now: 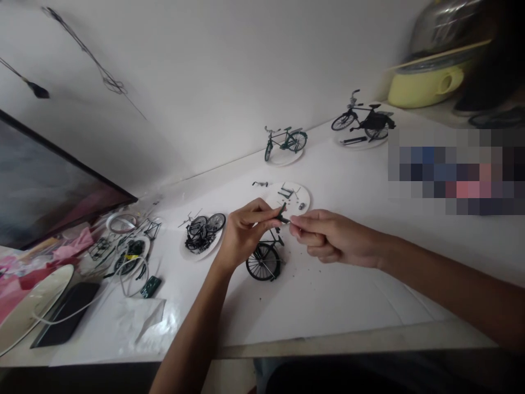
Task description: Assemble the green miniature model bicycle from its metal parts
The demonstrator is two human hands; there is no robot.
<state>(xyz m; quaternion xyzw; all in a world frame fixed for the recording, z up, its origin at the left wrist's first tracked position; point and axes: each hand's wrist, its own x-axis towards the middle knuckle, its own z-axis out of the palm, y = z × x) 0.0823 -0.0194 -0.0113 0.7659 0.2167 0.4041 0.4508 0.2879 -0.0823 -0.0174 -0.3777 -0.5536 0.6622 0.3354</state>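
My left hand (253,227) pinches a small dark green bicycle part (282,211) between thumb and fingers, above the table. Fingertips of my right hand (324,232) are closed at the lower end of that part; whether they grip it or a tinier piece there, I cannot make out. Right below my hands is a partly built black model bicycle (263,261), its wheel and frame showing and the rest hidden by my left hand. Just behind the hands, a white paper plate (307,194) carries small green and metal parts.
Two model bicycles, one green (286,141) and one black (363,117), stand on plates along the wall. A plate of black wheels and parts (202,232) lies left. Further left are wires, a green object (151,287) and a dark flat case (68,317). A yellow pot (422,86) stands back right.
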